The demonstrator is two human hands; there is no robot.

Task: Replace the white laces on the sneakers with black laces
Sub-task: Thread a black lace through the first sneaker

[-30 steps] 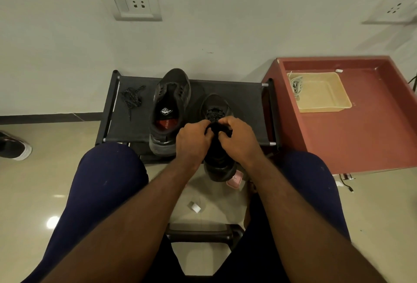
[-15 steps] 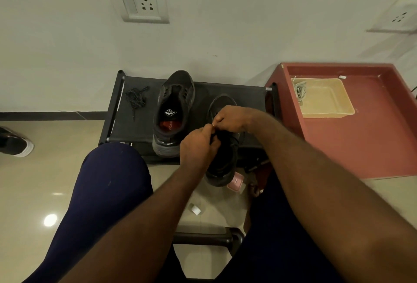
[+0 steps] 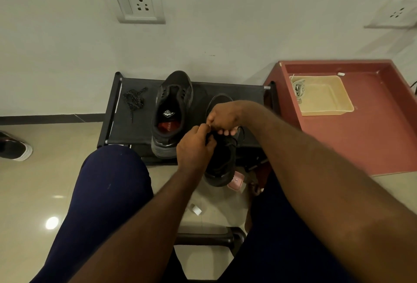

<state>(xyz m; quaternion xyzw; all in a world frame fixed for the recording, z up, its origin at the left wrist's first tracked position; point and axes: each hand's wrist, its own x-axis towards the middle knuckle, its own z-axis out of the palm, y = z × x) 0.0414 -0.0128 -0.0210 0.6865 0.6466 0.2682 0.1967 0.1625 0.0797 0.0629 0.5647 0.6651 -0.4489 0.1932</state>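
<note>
At the far left edge of the frame I see part of a dark shoe with a white sole on the tiled floor, and a wall socket in the upper left. Left of centre stands a low black shoe rack; a loose bundle of black lace lies on its left end, well apart from the unlaced sneaker beside it, which points toward the wall with its heel over the near rail. In the centre, the left hand has its fingers curled, thumb and forefinger pinching the threaded black lace. The right hand meets it from just above, fingers bent and gripping the same lace. Both hands work over the second sneaker, whose heel hangs off the rack's near edge. A small pink object sits on the floor just below that heel. To the right is a red table carrying a beige tray, with the white laces heaped in the tray's left end.
</note>
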